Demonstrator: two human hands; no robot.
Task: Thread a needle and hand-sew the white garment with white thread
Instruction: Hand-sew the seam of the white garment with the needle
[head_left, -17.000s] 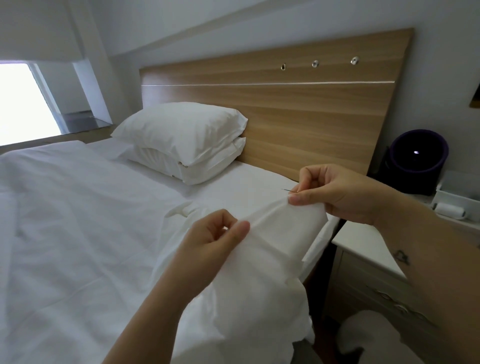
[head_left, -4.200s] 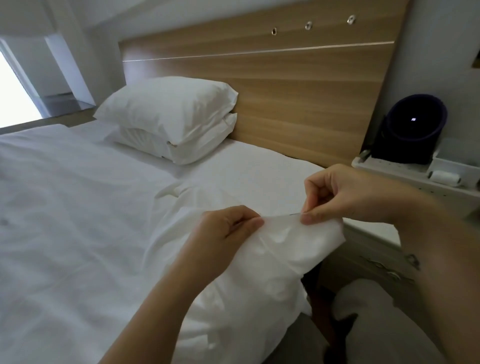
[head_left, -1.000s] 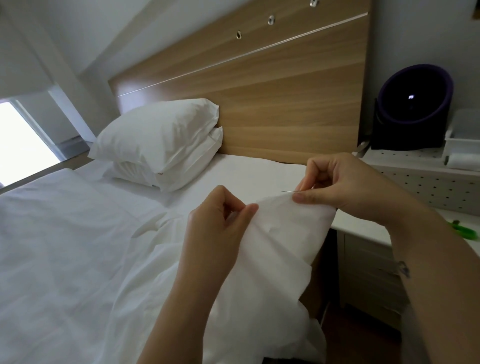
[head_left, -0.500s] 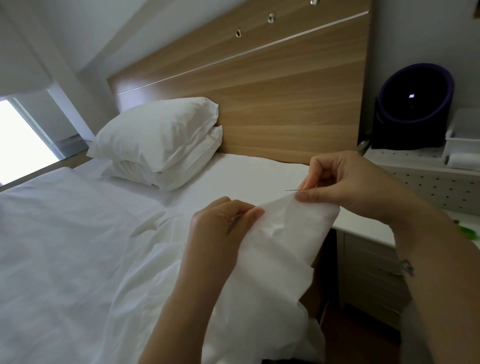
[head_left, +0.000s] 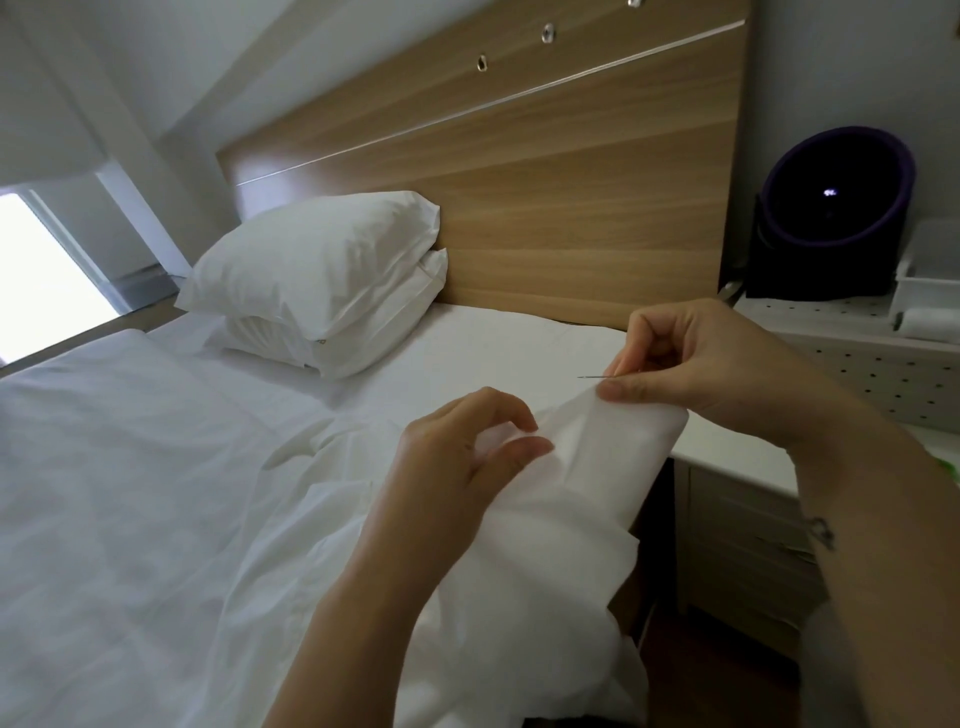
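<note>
Head view: left hand (head_left: 457, 457) pinches a fold of the white garment (head_left: 597, 493) at centre. At two o'clock from it, right hand (head_left: 691, 364) pinches the needle (head_left: 592, 376), tip pointing nine o'clock, beside the garment's top edge. The cloth drapes toward six o'clock.

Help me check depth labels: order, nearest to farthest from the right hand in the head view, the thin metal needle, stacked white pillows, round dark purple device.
1. Thin metal needle, pinched by the right hand.
2. Round dark purple device, behind right.
3. Stacked white pillows, far left.
</note>
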